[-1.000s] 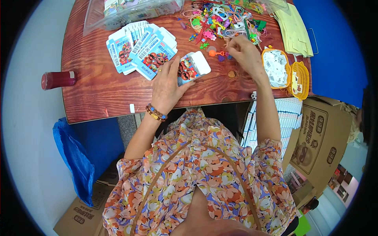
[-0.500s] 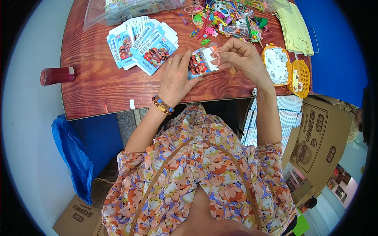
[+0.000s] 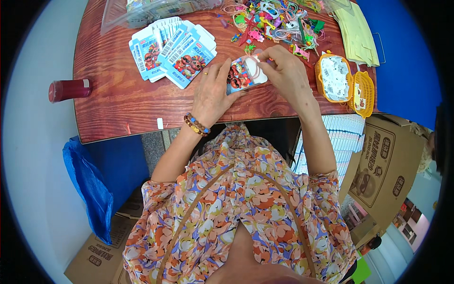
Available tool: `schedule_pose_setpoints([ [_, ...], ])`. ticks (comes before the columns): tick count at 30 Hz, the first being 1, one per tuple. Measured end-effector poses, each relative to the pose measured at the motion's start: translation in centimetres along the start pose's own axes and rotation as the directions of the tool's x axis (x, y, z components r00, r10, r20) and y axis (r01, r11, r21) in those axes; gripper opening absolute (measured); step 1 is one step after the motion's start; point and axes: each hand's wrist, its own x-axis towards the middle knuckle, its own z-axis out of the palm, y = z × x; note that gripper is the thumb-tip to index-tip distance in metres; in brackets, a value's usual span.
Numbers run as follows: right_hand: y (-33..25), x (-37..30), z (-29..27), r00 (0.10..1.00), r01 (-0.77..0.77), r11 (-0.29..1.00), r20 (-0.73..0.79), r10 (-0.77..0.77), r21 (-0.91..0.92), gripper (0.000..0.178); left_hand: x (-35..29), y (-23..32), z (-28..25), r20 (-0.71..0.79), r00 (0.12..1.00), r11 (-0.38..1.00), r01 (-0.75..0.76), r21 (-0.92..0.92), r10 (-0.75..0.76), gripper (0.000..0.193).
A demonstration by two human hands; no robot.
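A small printed box (image 3: 239, 79), blue and red with a white flap, lies tilted near the table's front edge. My left hand (image 3: 212, 92), wearing beaded bracelets, grips it from the left side with the thumb along its near edge. At the box's right end, my right hand (image 3: 286, 75) has thumb and fingertips pinched together on a pale pink cord loop (image 3: 256, 71). The loop lies over the white flap and box mouth; how far it reaches inside is hidden. Left of my hands rests a stack of flat printed boxes (image 3: 191, 59).
Colourful small trinkets with cords (image 3: 272, 21) are heaped at the back. A yellow basket (image 3: 319, 78) of white packets stands at right, beside its opened lid (image 3: 364, 94). Yellow sheets (image 3: 357, 38), a clear bin (image 3: 161, 16) and a dark red jar (image 3: 69, 90) edge the table.
My right hand has shifted left and down against the box. The pink cord, bunched in its fingers before, now spreads as a loop at the box mouth. My left hand stays in place.
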Motion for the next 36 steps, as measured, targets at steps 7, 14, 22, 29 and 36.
schedule_pose_setpoints([
  [7,1.4,-0.4,1.9,0.958,0.286,0.958,-0.03,-0.285,0.009,0.025,0.6,0.4,0.3,-0.047,0.999,1.0,-0.013,-0.023,0.012,0.084],
  [14,-1.3,-0.6,-0.9,0.977,-0.209,0.863,0.06,0.204,0.46,0.023,1.3,0.5,-0.2,-0.135,0.987,0.99,0.065,-0.126,-0.082,0.088],
  [22,-0.9,-3.8,3.5,0.879,0.23,0.969,-0.407,-0.247,-0.09,0.03,1.6,1.3,0.8,-0.192,0.973,0.96,0.074,-0.27,-0.128,0.083],
  [29,-0.1,-3.9,2.3,0.843,0.235,0.967,-0.476,-0.253,-0.097,0.03,1.2,0.5,1.3,-0.195,0.976,0.972,0.053,-0.229,-0.099,0.079],
  [36,9.6,-7.0,-9.8,0.868,-0.447,0.826,-0.388,0.309,-0.344,0.024,0.4,0.4,0.8,-0.108,0.994,0.995,-0.002,-0.096,-0.009,0.084],
])
